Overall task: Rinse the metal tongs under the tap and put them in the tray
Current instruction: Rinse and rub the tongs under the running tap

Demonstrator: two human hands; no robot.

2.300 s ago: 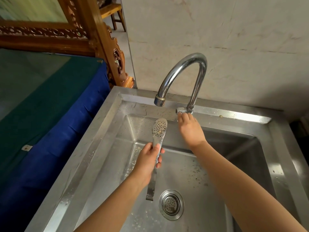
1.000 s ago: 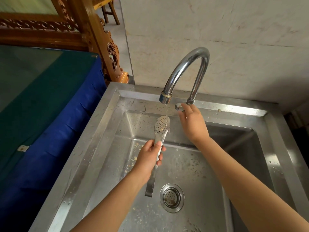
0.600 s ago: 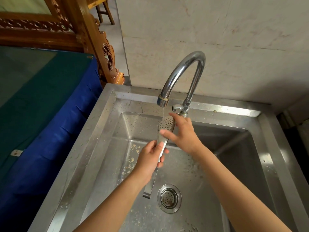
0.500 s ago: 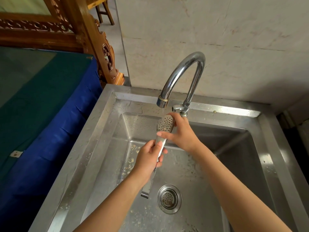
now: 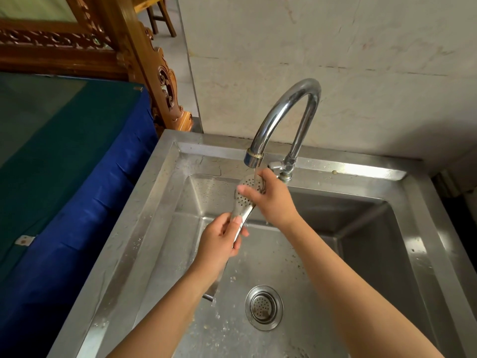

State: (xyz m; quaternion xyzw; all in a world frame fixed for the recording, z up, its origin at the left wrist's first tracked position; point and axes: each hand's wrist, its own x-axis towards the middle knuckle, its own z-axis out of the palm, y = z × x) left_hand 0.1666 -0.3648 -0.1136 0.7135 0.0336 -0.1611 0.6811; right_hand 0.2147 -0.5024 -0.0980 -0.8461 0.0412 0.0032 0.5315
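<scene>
The metal tongs (image 5: 241, 202) hang over the sink basin, tilted, with the perforated spoon-shaped end up under the tap spout (image 5: 254, 157) near the basin's back wall and the handle end pointing down toward the front, its tip just showing below the left wrist. A thin stream of water falls from the spout onto the perforated end. The left hand (image 5: 219, 245) is wrapped around the middle of the tongs — fingers curled shut on the shaft, thumb laid along its upper side. The right hand (image 5: 272, 200) cups the perforated end from the right, its fingers closed over the far face and its thumb stretched across the near face, pressing on the holes. Water drips from below the right wrist.

The sink (image 5: 154, 208) is stainless steel, wet, with scattered crumbs and droplets on its floor. The round drain strainer (image 5: 263, 307) sits in the floor toward the front, to the right of the tongs' lower tip. The tap's curved neck rises from the back rim, with a small lever at its base just beside the right hand.

Left of the sink lies a blue and green cloth (image 5: 64, 177) — it reaches up to the sink's left rim. Behind it stands carved wooden furniture (image 5: 154, 73), and a pale stained wall (image 5: 335, 60) runs behind the back rim.
</scene>
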